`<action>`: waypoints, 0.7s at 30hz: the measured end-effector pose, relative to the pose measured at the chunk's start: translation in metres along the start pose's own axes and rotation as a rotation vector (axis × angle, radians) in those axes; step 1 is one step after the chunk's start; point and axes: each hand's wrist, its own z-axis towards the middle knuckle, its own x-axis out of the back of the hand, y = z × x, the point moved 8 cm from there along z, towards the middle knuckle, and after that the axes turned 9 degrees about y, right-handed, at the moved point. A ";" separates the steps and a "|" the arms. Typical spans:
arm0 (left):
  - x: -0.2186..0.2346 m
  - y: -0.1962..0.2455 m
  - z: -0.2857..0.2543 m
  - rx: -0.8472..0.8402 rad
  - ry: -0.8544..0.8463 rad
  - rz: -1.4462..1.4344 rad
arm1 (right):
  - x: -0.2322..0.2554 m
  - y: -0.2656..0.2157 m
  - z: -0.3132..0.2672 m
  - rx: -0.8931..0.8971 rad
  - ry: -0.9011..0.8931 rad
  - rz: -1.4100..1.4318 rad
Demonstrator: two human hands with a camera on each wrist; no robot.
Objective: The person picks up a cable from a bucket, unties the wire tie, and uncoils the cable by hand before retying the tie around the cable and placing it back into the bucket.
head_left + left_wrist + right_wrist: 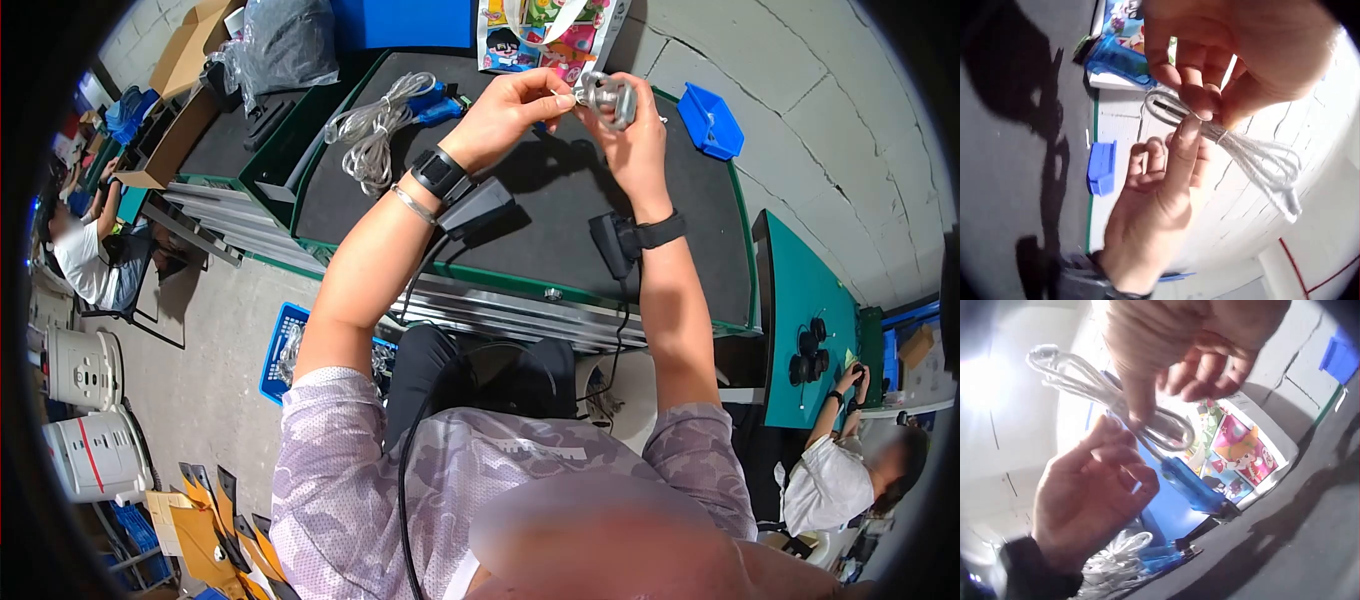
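Both hands are raised over the black mat (560, 215) and work on one small coiled bundle of clear grey cable (606, 97). My right hand (628, 112) grips the coil, fingers curled round it. My left hand (553, 100) pinches a thin tie at the coil's waist. In the left wrist view the left hand (1200, 103) sits on top, the right hand (1160, 187) lies below, and the cable loops (1260, 159) fan out to the right. The right wrist view shows the right hand (1166, 375) above, the left hand (1094, 487) below and the cable (1079, 378) between them.
A second, loose cable bundle (375, 130) with blue plugs (438, 102) lies on the mat's far left. A colourful printed bag (545, 35) stands at the back and a small blue bin (710, 120) at the right edge. Other people sit at both sides; a blue crate (283, 350) is on the floor.
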 end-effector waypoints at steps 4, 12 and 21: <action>0.005 -0.001 0.002 -0.056 0.038 0.227 | -0.044 0.066 -0.046 -0.791 -0.515 0.401; 0.004 0.006 -0.002 -0.082 0.048 0.453 | -0.042 0.054 -0.046 -1.106 -0.477 1.000; 0.008 -0.008 0.000 0.063 0.069 0.108 | -0.040 0.032 -0.025 -0.743 -0.430 0.868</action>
